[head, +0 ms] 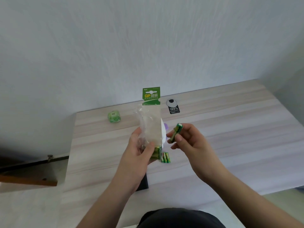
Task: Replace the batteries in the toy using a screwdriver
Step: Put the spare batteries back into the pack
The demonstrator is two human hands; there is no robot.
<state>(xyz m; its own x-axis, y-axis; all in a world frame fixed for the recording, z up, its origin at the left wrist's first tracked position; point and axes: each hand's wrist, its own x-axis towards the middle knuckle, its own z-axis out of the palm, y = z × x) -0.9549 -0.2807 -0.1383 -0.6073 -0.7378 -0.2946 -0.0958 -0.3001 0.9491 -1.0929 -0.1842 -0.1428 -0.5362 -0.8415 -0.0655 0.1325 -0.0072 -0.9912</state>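
Left hand (pixel 139 150) grips the battery blister pack (pixel 150 125) upright by its lower end, thumb pressed on the clear plastic, likely to keep the opening reachable. Right hand (pixel 185 140) pinches one green battery (pixel 176 132) between thumb and fingertips, raised beside the pack, apparently fresh out of it and ready for loading. Loose batteries (pixel 165 157) lie together on the wooden table (pixel 230 129), just below the pack. The toy (pixel 164 131) sits on the table behind the pack, mostly hidden: white body, purple bit showing. No screwdriver visible. A green cube-like item (pixel 114 116) sits well to the left.
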